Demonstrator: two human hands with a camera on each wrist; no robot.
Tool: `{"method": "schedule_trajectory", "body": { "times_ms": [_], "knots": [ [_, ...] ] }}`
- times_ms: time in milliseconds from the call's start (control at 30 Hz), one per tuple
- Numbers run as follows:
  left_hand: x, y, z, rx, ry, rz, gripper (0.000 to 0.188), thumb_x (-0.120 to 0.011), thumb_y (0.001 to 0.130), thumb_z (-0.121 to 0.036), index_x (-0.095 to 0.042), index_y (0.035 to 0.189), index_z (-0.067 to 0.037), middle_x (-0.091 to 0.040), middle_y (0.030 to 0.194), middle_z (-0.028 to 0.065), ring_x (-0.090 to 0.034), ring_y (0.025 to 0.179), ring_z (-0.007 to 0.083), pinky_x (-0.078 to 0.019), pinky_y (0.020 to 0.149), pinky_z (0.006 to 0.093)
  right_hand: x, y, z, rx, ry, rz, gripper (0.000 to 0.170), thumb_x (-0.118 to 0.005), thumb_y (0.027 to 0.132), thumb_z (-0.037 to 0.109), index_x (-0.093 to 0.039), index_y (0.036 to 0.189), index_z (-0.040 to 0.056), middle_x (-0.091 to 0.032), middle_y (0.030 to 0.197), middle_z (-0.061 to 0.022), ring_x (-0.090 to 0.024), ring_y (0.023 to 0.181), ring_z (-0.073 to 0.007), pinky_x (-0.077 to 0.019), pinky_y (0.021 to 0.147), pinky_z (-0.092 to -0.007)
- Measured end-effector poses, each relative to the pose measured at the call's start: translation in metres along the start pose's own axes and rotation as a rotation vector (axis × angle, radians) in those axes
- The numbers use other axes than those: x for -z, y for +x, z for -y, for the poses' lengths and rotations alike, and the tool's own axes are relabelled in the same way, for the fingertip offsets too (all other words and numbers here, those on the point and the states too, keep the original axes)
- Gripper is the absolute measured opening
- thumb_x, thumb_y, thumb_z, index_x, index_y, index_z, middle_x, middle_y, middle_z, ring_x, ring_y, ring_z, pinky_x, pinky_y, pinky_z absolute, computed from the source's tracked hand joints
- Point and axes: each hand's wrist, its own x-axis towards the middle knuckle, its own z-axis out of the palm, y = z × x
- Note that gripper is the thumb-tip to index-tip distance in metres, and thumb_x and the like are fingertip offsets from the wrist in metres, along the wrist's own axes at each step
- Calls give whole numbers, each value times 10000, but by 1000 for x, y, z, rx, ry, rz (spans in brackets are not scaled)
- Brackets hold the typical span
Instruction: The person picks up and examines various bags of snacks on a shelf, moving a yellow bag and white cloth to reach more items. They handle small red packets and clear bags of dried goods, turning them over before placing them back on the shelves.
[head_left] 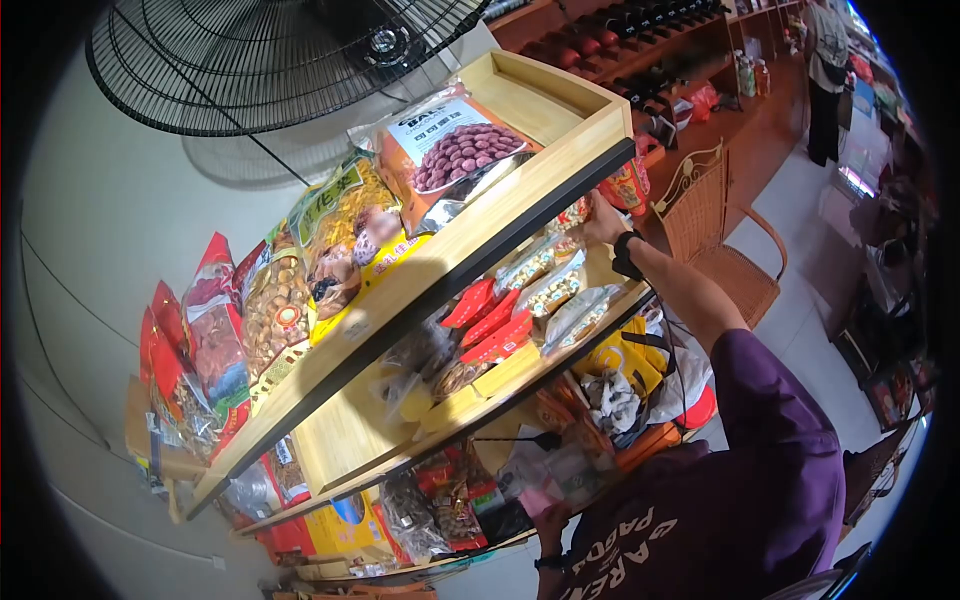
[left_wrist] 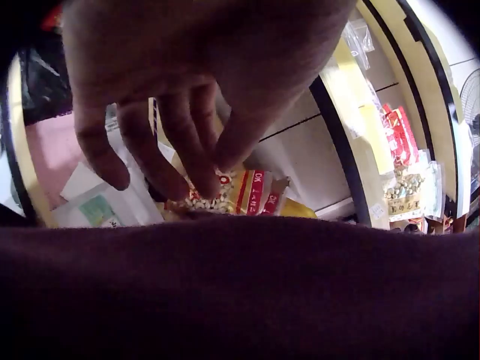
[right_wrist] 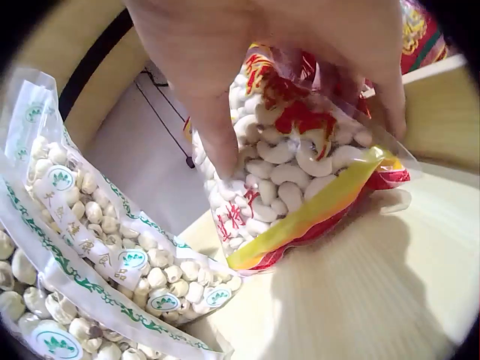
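My right hand [head_left: 605, 222] [right_wrist: 277, 52] grips the top of a clear packet of white beans [right_wrist: 289, 176] with red print and a yellow-red band, thumb on one side and fingers behind. The packet stands tilted on the wooden shelf [right_wrist: 367, 270]. Beside it lean packets of round pale seeds [right_wrist: 97, 217] with green-and-white trim. Lower down, my left hand [head_left: 550, 525] [left_wrist: 195, 82] hangs with spread, loosely bent fingers over a red-and-yellow packet with pale pieces [left_wrist: 244, 191]; whether the fingertips touch it is unclear.
On the upper shelf [head_left: 440, 262] stand large bags, among them a chocolate ball bag [head_left: 460, 150]. Red packets [head_left: 495, 325] lie on the middle shelf, more bags below. A black fan [head_left: 270, 60] hangs above left. A wicker chair [head_left: 715, 235] and a standing person [head_left: 828, 80] are beyond.
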Motion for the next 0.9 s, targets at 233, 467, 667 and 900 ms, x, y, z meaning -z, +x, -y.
{"method": "schedule_trajectory", "body": {
  "times_ms": [233, 467, 667, 900],
  "knots": [
    [2, 21, 5, -77, 15, 60, 345, -698, 950, -239, -655, 1192, 4, -734, 1050, 107, -710, 948, 195, -555, 815, 313, 7, -34, 5, 132, 356, 53, 788, -889, 596, -21, -447, 1240, 87, -568, 1116, -87, -574, 1079, -196, -475, 955, -326],
    [1, 36, -17, -16, 125, 162, 332, -690, 965, -273, -657, 1196, -37, -729, 1044, 91, -703, 944, 178, -543, 779, 302, 28, -77, 50, 239, -36, 118, 937, -870, 647, 238, -436, 1467, 103, -577, 1249, -235, -580, 1154, -392, -460, 1015, -434],
    [-8, 57, -25, -92, 54, 193, 256, -687, 966, -231, -681, 1137, -41, -717, 983, 68, -691, 914, 167, -545, 737, 299, 26, -72, 52, 100, -70, 197, 706, -827, 679, 260, -594, 1329, 109, -694, 1157, -192, -662, 1080, -372, -514, 947, -416],
    [-7, 70, -30, -74, 98, 295, 277, -662, 992, -240, -665, 1185, -42, -721, 1045, 63, -700, 958, 176, -547, 787, 302, 79, -107, 94, 177, -172, -14, 657, -853, 744, 387, -617, 1311, 155, -729, 1047, -173, -706, 973, -349, -552, 881, -435]
  ]
}}
